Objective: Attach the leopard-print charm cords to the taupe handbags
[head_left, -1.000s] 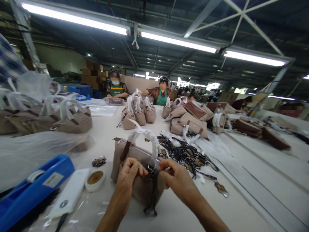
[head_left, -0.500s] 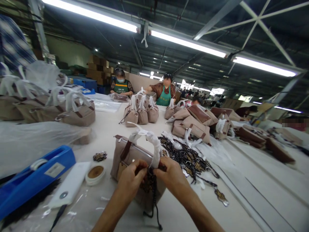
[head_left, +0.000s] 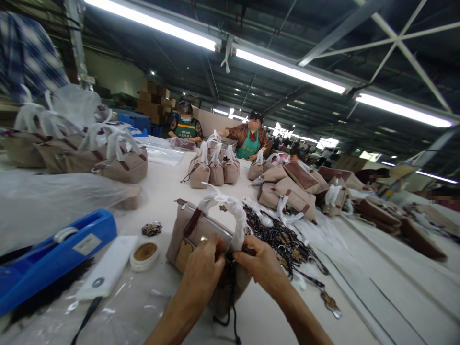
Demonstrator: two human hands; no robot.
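Note:
A taupe handbag (head_left: 190, 230) with brown trim and a paper-wrapped handle stands on the white table in front of me. My left hand (head_left: 203, 273) and my right hand (head_left: 260, 263) are both closed in a pinch at the base of that handle. Between them hangs a dark beaded strap charm (head_left: 230, 287), whose cord trails down over the bag's front. A heap of similar dark patterned charms (head_left: 280, 235) lies just right of the bag.
A blue tape dispenser (head_left: 53, 254), a white phone-like slab (head_left: 108, 266) and a tape roll (head_left: 143, 251) lie at my left. More taupe bags (head_left: 215, 170) stand across the table (head_left: 359, 287). Two aproned people (head_left: 247, 136) work at the far end.
My hands have drawn closer together at the handle's ring, and the dangling charm cord is bunched up between them. The camera has tilted slightly.

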